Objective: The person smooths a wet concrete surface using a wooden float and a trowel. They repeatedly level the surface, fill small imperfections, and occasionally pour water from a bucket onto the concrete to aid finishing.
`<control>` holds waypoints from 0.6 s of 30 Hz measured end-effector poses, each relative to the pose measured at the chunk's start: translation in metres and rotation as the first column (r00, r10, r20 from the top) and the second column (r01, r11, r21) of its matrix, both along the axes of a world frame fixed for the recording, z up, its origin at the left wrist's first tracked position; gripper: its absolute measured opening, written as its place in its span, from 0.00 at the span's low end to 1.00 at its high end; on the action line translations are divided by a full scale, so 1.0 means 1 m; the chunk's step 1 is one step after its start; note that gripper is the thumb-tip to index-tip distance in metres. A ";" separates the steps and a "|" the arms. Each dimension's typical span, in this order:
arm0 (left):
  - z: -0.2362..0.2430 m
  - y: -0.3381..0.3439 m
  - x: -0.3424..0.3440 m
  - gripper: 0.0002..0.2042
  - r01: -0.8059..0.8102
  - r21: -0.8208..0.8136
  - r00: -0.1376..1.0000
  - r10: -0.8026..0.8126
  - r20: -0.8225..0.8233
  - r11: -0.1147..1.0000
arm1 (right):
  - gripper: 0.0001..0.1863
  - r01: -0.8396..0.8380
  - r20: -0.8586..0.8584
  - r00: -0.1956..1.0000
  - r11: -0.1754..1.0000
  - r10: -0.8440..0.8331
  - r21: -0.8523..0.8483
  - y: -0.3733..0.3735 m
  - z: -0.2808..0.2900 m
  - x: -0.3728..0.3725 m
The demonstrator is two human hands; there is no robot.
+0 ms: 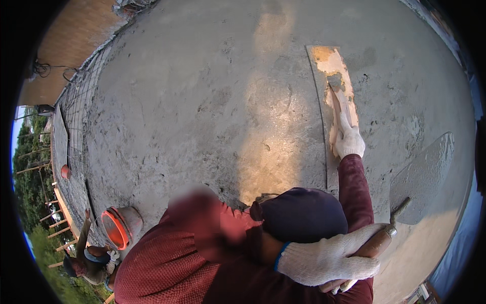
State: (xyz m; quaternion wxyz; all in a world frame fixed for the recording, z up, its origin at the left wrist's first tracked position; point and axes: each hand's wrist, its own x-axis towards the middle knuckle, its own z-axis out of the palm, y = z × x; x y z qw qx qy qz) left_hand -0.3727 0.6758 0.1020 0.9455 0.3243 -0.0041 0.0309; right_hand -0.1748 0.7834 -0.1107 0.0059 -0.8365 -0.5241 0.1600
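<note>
My left hand [329,256], in a white glove with a blue cuff, grips the wooden handle of a steel trowel at lower right; the trowel's wide, wet blade [422,175] lies over the grey concrete. Farther forward, my right hand [349,139], also gloved, with a maroon sleeve behind it, grips the narrow handle [342,104] on a long, plaster-stained board [326,58] lying on the wet concrete [192,101]. Its fingertips are partly hidden. A dark navy rounded form [304,213] and maroon clothing fill the lower middle, partly blurred.
A co-worker [88,268] crouches at lower left beside a bucket with orange inside [115,229]. A smaller red bucket [65,172], steel mesh [78,111] and timber edging line the left edge, with trees beyond. Cables hang by a brown panel [66,40]. Blue sheeting runs along the right.
</note>
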 end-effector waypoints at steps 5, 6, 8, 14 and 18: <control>0.012 0.016 -0.026 0.28 -0.030 -0.352 0.999 0.038 0.016 0.936 | 0.38 0.185 -0.035 0.982 0.894 -0.187 0.409 -0.116 -0.054 0.096; 0.007 0.017 -0.025 0.28 -0.040 -0.350 0.999 0.046 0.009 0.936 | 0.38 0.161 -0.037 0.987 0.912 -0.159 0.376 -0.119 -0.045 0.082; -0.006 0.012 -0.021 0.27 -0.079 -0.325 0.997 0.070 -0.037 0.942 | 0.37 0.129 0.009 0.991 0.987 -0.130 0.096 -0.098 0.000 0.003; -0.009 0.007 -0.011 0.26 -0.051 -0.325 0.999 0.045 -0.025 0.944 | 0.36 -0.440 -0.315 0.849 0.898 0.425 0.026 -0.038 0.002 -0.149; -0.013 0.012 -0.021 0.17 -0.129 -0.653 0.939 0.304 0.162 0.746 | 0.35 -0.641 -0.337 0.687 0.755 0.644 0.138 0.047 -0.018 -0.209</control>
